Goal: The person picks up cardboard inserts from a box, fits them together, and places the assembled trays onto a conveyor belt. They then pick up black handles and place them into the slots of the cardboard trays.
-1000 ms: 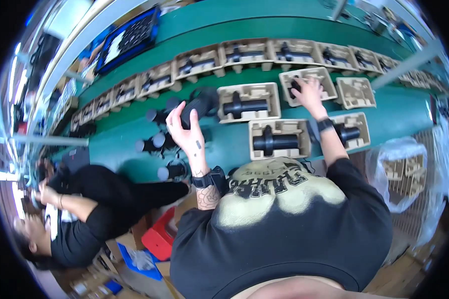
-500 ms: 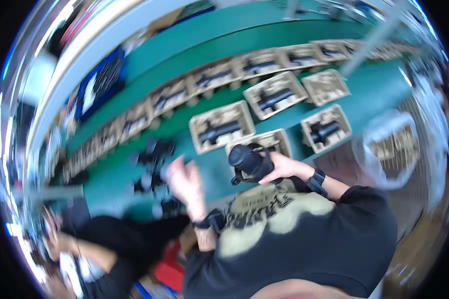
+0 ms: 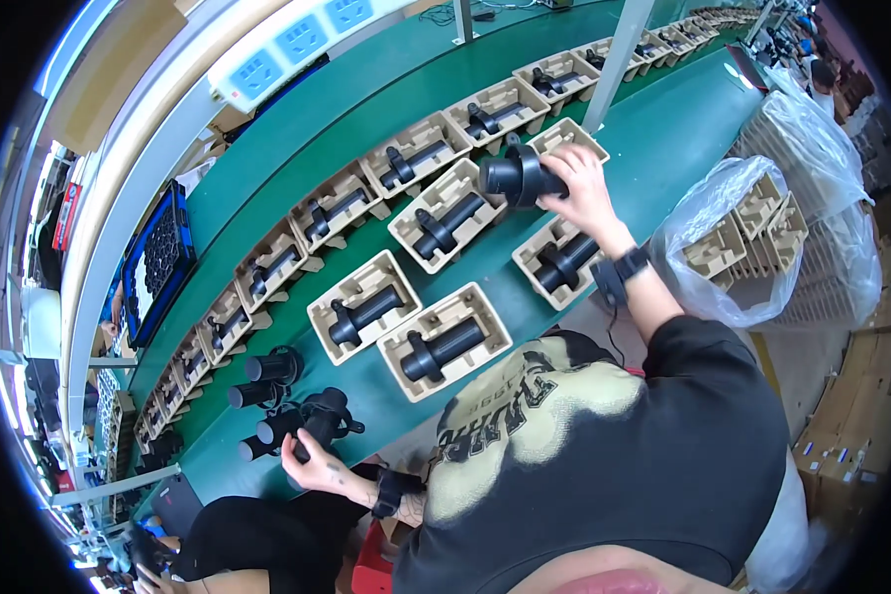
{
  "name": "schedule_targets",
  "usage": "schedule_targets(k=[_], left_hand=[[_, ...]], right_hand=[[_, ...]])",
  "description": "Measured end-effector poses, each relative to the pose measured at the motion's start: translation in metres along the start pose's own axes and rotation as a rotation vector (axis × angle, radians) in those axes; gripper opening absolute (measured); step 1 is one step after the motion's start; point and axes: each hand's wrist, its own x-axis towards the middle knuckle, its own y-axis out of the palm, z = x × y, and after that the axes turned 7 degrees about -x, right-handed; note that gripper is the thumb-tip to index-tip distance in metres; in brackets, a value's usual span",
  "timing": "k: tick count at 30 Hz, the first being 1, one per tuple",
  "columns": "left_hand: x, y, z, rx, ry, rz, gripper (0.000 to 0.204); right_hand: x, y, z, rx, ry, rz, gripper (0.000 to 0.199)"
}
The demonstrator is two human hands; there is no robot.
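Right hand (image 3: 585, 193): fingers grasping a black cylinder (image 3: 525, 178), beyond the front tray (image 3: 463, 373). Left hand (image 3: 316, 469): fingers gripping a second cylinder (image 3: 319, 433), left of it.

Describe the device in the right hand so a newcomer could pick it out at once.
On the long green workbench, look toward the right-hand pale trays. There the right hand grips a black cylindrical device with a wide collar. Unlike the similar black devices lying in trays, it is held up off the bench.
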Motion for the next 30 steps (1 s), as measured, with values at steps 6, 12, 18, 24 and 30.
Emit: schedule_targets(k=[6,12,18,24,30], left_hand=[[-0.034,0.031,-0.08,-0.336,-0.071,-0.007,0.025],[-0.08,0.052,-0.154,-0.437,-0.103,0.1,0.023],[-0.103,0.107,-0.167,-1.391,-0.811,0.249,0.026],[-0.132,0.102,-0.142,-1.582,-1.139,-0.045,0.024],[-0.101,0.028,-0.117,-1.186,-0.563,-0.426,0.02]], right_hand=[[0.019,0.061,-0.12,-0.289,-0.079,-0.096,0.052],[0.04,0.112,-0.149,-0.06,-0.102,-0.017,0.045],[0.028,0.128,-0.111,-0.01,-0.063,0.217,0.055],[0.038,0.116,-0.092,-0.419,-0.133,0.26,0.069],[0.044,0.129,-0.127,-0.322,-0.194,0.369,0.075]])
